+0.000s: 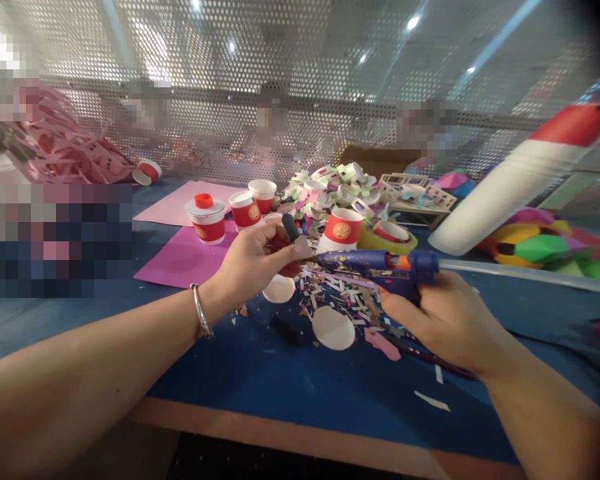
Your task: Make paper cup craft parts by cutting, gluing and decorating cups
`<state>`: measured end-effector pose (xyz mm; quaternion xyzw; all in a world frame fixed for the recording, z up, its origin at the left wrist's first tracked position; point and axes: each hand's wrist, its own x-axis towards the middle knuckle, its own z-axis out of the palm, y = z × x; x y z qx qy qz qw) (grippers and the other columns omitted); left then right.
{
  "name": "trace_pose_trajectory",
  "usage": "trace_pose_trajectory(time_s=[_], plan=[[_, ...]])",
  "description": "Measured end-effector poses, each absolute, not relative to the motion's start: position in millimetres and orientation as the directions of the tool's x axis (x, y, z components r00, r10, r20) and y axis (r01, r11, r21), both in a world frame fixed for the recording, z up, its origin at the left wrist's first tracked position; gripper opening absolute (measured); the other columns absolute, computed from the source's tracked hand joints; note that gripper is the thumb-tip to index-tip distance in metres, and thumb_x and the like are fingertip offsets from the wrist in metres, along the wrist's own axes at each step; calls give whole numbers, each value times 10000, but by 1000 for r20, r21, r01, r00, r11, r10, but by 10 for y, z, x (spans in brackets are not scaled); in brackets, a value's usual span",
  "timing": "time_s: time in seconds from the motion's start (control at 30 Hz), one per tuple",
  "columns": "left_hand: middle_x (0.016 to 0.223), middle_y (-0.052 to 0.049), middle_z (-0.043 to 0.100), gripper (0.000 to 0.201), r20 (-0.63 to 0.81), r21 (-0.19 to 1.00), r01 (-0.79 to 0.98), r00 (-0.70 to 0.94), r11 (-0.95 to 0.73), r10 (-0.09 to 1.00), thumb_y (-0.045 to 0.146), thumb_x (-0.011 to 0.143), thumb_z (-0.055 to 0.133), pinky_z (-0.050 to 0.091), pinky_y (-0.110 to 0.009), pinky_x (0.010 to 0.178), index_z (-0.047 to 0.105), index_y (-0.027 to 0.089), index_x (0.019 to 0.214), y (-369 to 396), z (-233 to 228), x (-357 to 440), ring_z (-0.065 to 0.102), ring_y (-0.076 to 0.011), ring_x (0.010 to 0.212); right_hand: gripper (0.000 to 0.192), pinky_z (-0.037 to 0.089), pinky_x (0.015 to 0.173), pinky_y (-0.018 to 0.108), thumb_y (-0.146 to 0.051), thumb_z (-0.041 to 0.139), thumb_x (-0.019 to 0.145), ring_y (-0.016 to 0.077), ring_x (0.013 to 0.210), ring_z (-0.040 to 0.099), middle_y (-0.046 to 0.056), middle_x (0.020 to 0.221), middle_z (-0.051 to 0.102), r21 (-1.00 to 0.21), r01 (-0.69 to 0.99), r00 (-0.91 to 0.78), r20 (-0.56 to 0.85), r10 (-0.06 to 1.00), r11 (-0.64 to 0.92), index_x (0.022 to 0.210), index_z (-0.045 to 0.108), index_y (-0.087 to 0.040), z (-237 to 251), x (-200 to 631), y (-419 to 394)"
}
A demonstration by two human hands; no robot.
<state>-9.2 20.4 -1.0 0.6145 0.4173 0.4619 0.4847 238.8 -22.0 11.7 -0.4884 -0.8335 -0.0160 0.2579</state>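
Observation:
My left hand [254, 261] is closed in a pinch on a small dark roll [290, 228]; its fingers hide part of it. A blue hot glue gun [403, 288] is gripped in my right hand [447, 317]. The gun's nozzle points left and is right by the left fingertips; whether it touches the roll I cannot tell. A long clear glue stick [510, 270] sticks out of the gun's back end. Below the hands lie white paper discs [333, 327] and paper scraps [325, 297]. A red and white paper cup [342, 229] stands just behind the nozzle.
Several more paper cups [206, 223] stand at the left, one with a lid-like disc and red ring. Pink [180, 200] and purple sheets [180, 257] lie by them. Behind are cut paper curls [330, 180], a roll of tape [395, 238] and a leaning white tube [510, 183].

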Motion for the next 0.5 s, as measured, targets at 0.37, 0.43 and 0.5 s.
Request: trace_pose_trajectory(time_s=[0.37,0.43,0.5], plan=[[955,-103,752,200,168,981,55,226,-185,959,283,868,718,598,-276,704,703,114,974,223,-24,-96,706,-144,748,306,358,455,287,-285,469,858,154,449,494,-16,486,522,-221,819,-397,448,801,530,558,469,-227,118,2413,-229],[950,-101,751,200,164,982,52,225,-180,960,284,865,722,597,-275,707,702,116,973,210,-19,-94,704,-143,750,304,365,470,288,-285,473,863,155,458,497,-15,495,527,-222,828,-390,434,812,515,565,466,-226,124,2409,-232],[946,-96,749,200,172,981,53,224,-188,959,297,866,724,595,-273,705,704,124,965,196,-14,-92,702,-144,752,288,370,485,292,-281,475,865,162,479,518,-6,520,557,-227,835,-384,414,825,502,583,483,-221,128,2403,-233]])
